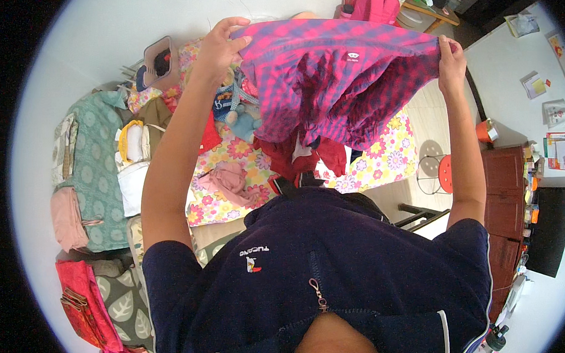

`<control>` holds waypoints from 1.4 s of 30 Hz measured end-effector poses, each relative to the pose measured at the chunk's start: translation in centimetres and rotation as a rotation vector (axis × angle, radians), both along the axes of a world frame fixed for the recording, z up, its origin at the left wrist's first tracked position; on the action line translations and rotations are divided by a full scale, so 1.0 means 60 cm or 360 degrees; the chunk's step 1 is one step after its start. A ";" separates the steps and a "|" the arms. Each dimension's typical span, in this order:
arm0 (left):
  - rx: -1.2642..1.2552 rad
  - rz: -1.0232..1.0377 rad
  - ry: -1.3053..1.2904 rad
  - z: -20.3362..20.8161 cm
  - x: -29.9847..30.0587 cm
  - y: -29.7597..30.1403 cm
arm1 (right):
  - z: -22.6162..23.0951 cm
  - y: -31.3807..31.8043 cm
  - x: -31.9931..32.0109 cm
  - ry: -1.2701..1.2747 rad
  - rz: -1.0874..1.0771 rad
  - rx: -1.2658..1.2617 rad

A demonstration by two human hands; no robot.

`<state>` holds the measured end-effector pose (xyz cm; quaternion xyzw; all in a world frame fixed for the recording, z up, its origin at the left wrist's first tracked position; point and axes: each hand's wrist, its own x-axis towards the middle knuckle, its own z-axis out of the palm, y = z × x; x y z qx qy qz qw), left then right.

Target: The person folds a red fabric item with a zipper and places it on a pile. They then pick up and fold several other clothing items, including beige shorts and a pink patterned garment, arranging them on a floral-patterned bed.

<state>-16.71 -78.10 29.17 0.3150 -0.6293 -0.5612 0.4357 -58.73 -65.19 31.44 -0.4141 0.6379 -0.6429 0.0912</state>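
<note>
A pink and purple checked shirt [329,81] is stretched out in the air between both hands. At its upper left corner my left hand [223,46] pinches the cloth between thumb and fingers. My right hand [451,60] grips the upper right corner, fingers curled over the fabric. The lower part of the shirt hangs in loose folds. Beneath and behind it, dark red and white clothes [304,160] show in part on a floral sheet [394,163]. A crumpled pink garment [230,181] lies on that sheet nearer to me.
Piled clothes and a teal patterned cloth [95,170] spread along the left. Behind them stands a plastic basket [161,59]. A pink backpack [376,4] is at the far side. To the right are a red stool [445,174] and a reddish-brown cabinet [504,200].
</note>
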 end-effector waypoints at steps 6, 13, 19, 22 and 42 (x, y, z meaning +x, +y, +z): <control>-0.0048 0.0150 0.0171 -0.009 -0.006 0.007 | 0.017 0.008 0.010 0.0337 -0.0088 0.0048; -0.0103 0.0248 0.0155 -0.017 0.010 0.011 | 0.009 -0.004 0.003 -0.0020 0.0158 0.0183; -0.0023 0.0205 0.0150 -0.018 0.022 0.014 | 0.001 -0.002 0.005 -0.0351 0.0198 0.0203; -0.0058 0.0250 0.0072 -0.021 0.023 0.018 | -0.008 -0.005 -0.016 -0.0498 0.0312 0.0244; 0.0110 -0.0207 -0.0290 -0.042 0.089 0.091 | -0.027 0.101 0.042 -0.0911 0.0694 0.0919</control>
